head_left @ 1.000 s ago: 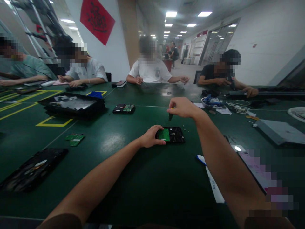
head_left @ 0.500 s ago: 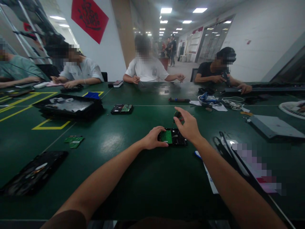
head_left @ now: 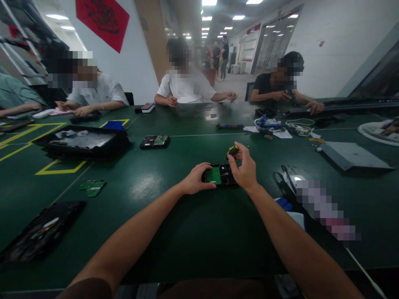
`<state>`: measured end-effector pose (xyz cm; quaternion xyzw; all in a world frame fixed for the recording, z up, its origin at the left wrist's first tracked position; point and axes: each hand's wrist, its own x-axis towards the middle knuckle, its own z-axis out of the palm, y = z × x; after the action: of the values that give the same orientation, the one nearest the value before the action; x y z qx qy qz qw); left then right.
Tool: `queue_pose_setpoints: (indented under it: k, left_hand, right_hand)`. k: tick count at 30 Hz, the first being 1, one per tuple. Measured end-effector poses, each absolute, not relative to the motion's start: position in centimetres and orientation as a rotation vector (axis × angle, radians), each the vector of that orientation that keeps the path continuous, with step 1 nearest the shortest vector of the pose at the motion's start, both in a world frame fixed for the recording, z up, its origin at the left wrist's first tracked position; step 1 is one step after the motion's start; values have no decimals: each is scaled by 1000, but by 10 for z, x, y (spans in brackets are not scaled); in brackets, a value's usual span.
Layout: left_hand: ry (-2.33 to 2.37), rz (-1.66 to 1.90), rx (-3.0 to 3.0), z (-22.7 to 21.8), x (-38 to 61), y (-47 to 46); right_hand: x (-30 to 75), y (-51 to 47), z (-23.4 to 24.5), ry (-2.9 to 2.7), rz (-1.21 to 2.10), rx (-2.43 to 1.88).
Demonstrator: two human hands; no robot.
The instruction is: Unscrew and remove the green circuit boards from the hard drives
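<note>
A hard drive point(head_left: 213, 176) with a green circuit board lies on the dark green table in front of me. My left hand point(head_left: 196, 179) grips its left end, thumb along the near edge and fingers over the far side. In my right hand point(head_left: 246, 169) is a screwdriver point(head_left: 232, 152) with a yellow-and-black handle, pinched by thumb and fingers. It is held upright above the right part of the drive. I cannot make out whether its tip touches a screw. The right hand hides the drive's right end.
A second hard drive point(head_left: 155, 141) lies farther back, near a black tray point(head_left: 40, 143). At left are loose green circuit boards point(head_left: 95, 188) and a black casing point(head_left: 43, 230). A grey metal box point(head_left: 352, 155) sits at right. Several people work across the table, including one in white point(head_left: 183, 89).
My right hand has come down and inward over the drive, and the screwdriver handle has turned more upright. My left hand keeps its grip on the drive. The whole view has shifted slightly.
</note>
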<state>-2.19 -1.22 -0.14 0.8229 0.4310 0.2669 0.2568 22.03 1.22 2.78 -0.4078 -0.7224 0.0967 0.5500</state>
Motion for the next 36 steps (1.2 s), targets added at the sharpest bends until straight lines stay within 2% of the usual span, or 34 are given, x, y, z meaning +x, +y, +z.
queue_pose_setpoints:
  k: [36]
  left_hand:
    - [1162,697,2256,-3,-23,-12]
  right_hand:
    - [223,1,30,-1831,137,-899]
